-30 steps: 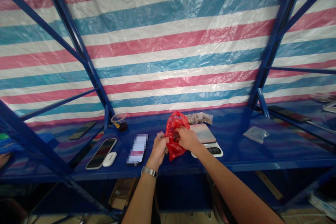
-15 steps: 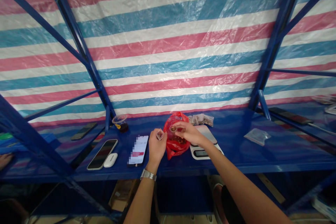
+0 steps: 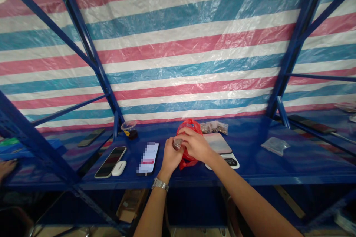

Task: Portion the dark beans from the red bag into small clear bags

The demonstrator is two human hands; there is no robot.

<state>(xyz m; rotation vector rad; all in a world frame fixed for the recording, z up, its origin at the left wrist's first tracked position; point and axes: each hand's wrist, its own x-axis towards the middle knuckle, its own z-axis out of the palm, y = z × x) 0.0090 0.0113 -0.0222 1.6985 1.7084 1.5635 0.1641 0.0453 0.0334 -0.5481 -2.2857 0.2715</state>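
Since the earlier frame, the right hand (image 3: 194,143) has moved left from over the red bag (image 3: 190,163) to meet the left hand (image 3: 171,157). Both hands' fingers close narrowly around a small brownish container (image 3: 177,143), seemingly so each steadies it; the bag sits just beside, left of the scale (image 3: 218,143), probably for easy reach.

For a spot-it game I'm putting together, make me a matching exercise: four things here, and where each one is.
Things:
1. red bag
2. metal watch
3. white case
4. flat clear bag

Places:
A. beside a dark-screened phone
B. on the wrist of the left hand
C. right of the scale, apart from it
D. just left of the scale, partly behind the right hand

Pairs: 1-D; 2-B; 3-A; 4-C
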